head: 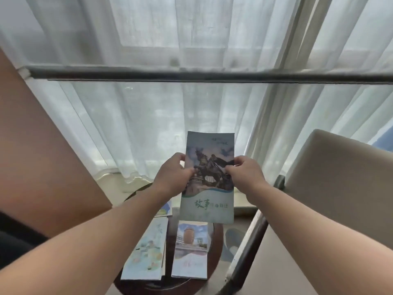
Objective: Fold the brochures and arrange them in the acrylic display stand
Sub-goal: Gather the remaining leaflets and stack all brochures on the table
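Sheer white curtain (191,116) fills the top and centre of frame, crossed by a dark horizontal rail (212,76) in the upper third. Brown panel (42,158) runs down the left side, and a beige chair (340,188) sits at right. Small round dark table (217,260) is at bottom centre. Held brochure (209,182) is upright in the air in the middle of frame, above the table, cover toward the camera: horse-and-rider statue photo on top, pale green band with characters below. Two more brochures lie flat side by side on the table, a pastel one (146,252) on the left and one with a round building (190,248) on the right. Left hand (172,175) pinches the held brochure's left edge about mid-height, thumb on the front and fingers (180,156) curled behind. Right hand (244,173) pinches the right edge at the same height, thumb (230,168) on the cover and the other fingers wrapped behind. The brochure spans between the two grips, top and bottom free.
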{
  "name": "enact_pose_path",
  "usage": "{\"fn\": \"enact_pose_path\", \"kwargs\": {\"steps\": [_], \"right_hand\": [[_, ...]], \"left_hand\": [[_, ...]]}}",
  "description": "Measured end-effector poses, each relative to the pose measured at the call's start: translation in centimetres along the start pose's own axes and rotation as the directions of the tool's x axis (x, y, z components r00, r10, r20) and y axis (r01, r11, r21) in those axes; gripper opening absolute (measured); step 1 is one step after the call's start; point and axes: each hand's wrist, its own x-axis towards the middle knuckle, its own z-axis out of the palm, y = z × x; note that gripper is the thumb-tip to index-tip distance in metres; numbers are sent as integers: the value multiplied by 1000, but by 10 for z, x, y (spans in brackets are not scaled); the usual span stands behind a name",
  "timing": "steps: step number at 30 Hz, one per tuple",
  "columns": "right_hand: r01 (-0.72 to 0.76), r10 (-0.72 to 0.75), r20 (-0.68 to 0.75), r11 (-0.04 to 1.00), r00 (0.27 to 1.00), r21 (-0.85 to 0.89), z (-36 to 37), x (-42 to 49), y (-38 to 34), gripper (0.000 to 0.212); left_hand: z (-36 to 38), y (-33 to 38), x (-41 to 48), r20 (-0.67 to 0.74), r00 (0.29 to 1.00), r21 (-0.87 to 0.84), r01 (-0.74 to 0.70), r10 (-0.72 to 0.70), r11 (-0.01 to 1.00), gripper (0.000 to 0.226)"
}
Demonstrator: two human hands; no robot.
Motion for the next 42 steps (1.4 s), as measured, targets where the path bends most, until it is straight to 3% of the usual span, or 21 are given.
{"fn": "enact_pose_path", "kwargs": {"steps": [9,16,22,28,36,42], "right_hand": [[-208,218,-13,913,976,-351,90,41,107,11],[-349,409,49,829,911,-437,143,43,218,26],[-404,500,93,784,861,-471,177,43,265,35],[-405,499,41,746,866,-529,189,48,275,34],[-390,505,54,725,861,-567,183,47,279,32],[-378,491,57,734,869,-564,180,49,283,36]], "left_hand": [[52,-133,48,132,967,232,183,-218,955,21],[126,-237,44,215,875,387,333,-435,860,23],[157,-287,35,196,796,497,423,-572,758,20],[174,-295,35,130,824,539,408,-551,737,27],[182,-294,28,145,833,591,361,-534,722,69],[186,-296,26,139,836,603,354,-531,715,82]]}}
